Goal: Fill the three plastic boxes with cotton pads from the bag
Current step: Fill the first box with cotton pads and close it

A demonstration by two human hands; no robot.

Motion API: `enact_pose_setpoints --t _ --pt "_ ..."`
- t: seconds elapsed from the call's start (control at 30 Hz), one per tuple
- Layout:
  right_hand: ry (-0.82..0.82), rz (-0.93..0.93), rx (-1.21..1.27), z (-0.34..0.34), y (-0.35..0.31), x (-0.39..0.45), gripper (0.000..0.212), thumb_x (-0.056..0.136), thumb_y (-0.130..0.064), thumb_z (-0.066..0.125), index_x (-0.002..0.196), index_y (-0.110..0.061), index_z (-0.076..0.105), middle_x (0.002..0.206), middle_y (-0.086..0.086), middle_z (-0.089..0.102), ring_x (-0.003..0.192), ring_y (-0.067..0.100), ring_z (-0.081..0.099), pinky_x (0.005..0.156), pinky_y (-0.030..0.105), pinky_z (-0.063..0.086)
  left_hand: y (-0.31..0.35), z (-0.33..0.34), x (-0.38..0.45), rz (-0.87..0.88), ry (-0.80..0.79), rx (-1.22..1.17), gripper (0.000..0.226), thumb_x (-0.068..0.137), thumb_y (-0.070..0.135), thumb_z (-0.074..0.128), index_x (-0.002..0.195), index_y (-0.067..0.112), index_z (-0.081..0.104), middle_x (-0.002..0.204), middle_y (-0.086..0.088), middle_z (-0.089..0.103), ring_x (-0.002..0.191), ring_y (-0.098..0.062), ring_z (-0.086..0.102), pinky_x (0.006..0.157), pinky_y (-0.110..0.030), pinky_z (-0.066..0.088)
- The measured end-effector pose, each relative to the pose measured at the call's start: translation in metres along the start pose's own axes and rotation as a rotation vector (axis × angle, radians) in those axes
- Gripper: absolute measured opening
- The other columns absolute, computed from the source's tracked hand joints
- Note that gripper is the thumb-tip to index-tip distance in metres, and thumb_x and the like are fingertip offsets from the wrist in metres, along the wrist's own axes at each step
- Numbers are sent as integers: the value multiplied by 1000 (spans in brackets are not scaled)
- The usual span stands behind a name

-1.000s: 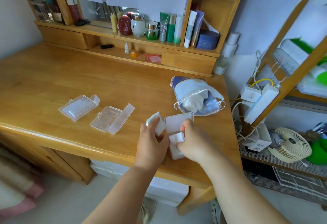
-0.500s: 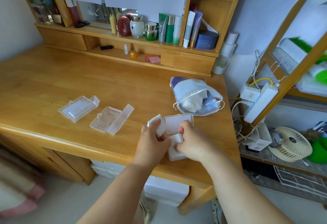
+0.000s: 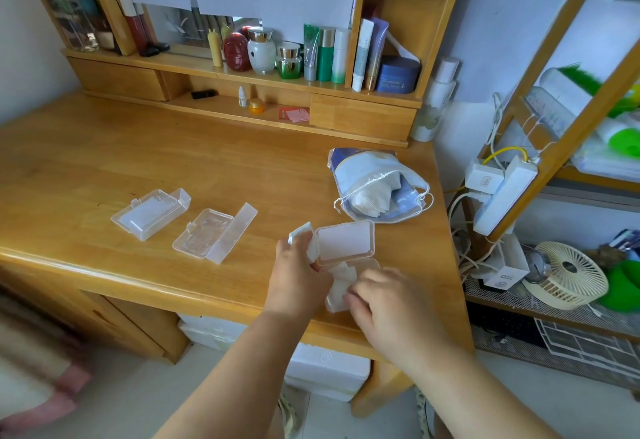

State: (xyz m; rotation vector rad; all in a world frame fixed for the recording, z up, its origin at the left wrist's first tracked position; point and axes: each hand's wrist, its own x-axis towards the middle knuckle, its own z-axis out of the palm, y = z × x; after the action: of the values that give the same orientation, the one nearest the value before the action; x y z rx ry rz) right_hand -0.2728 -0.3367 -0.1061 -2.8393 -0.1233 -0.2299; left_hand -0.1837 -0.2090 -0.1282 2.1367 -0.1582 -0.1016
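The right hand [image 3: 388,303] has pressed its cotton pads [image 3: 341,279] down into the box [image 3: 346,248] between the hands, left hand [image 3: 298,275] still pinching spare pads [image 3: 300,232], so filling proceeds

Both forearms extended forward from lower frame edge, converging at near desk edge. Left hand [image 3: 298,275] seen from back, wrist straight, fingers curled, small stack of cotton pads [image 3: 302,234] gripped between thumb and fingers. Right hand [image 3: 384,303] placed just beside left, back turned up, fingers bent downward, fingertips pressed onto pads in open plastic box [image 3: 346,265]. Both sleeves absent, forearms bare.
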Motion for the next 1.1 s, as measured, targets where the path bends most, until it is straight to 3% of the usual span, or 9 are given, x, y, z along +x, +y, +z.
enact_pose_setpoints --t 0.17,0.33,0.47,0.53,0.63,0.77,0.93,1.03,1.1 --pt "45 30 30 10 7 -5 27 92 -35 48 88 -22 71 86 -10 63 87 12 57 106 30 26 2 0 2 2 -14 5 60 71 19 71 128 25 51 100 8 38 71 -1 51 58 -6 36" --pt "89 54 180 11 3 -4 18 89 -24 54 72 -15 56 73 -7 55 77 11 48 79 25 35 7 4 4 4 -29 121 68 68 30 76 128 19 46 104 5 36 86 -17 55 74 -27 46" --pt "117 103 254 13 1 -6 11 87 -19 56 78 -14 57 77 -8 55 82 7 43 71 24 34 3 2 8 39 -28 108 53 73 35 74 119 19 54 98 5 39 70 -1 47 56 -9 35" --pt "148 187 248 14 -3 -6 9 87 -25 59 91 -17 60 84 -9 56 84 12 48 68 23 34 0 0 7 82 -5 93 40 84 33 66 120 17 57 98 3 43 69 -1 46 57 -10 35" --pt "249 301 246 17 -13 -4 20 84 -21 65 102 -13 64 90 -1 63 88 20 55 72 27 43 -5 1 3 167 35 102 30 90 24 58 119 15 60 94 1 45 71 -9 46 58 -14 30" --pt "249 321 335 20 -22 -3 19 87 -15 60 105 -16 65 90 -13 53 94 21 54 85 33 45 -7 3 1 189 78 112 21 91 16 55 110 10 61 88 1 44 66 -11 44 55 -14 32" --pt "162 295 388 20 -15 -3 22 90 -12 54 109 -18 64 95 -15 51 101 17 51 87 24 40 -5 3 1 186 32 85 29 76 31 71 103 24 61 84 9 45 68 -3 49 57 -6 37" --pt "95 270 427 14 -9 -4 24 91 -14 55 113 -19 62 101 -16 50 105 14 51 89 20 39 -3 4 5 124 3 117 32 75 28 72 103 19 62 87 6 49 76 -12 53 56 -11 33" --pt "163 218 321 11 -8 -7 25 84 -15 66 109 -15 64 101 -8 59 102 19 55 93 28 43 -2 5 7 83 3 128 32 76 27 71 106 18 61 92 4 53 80 -14 52 62 -20 35"
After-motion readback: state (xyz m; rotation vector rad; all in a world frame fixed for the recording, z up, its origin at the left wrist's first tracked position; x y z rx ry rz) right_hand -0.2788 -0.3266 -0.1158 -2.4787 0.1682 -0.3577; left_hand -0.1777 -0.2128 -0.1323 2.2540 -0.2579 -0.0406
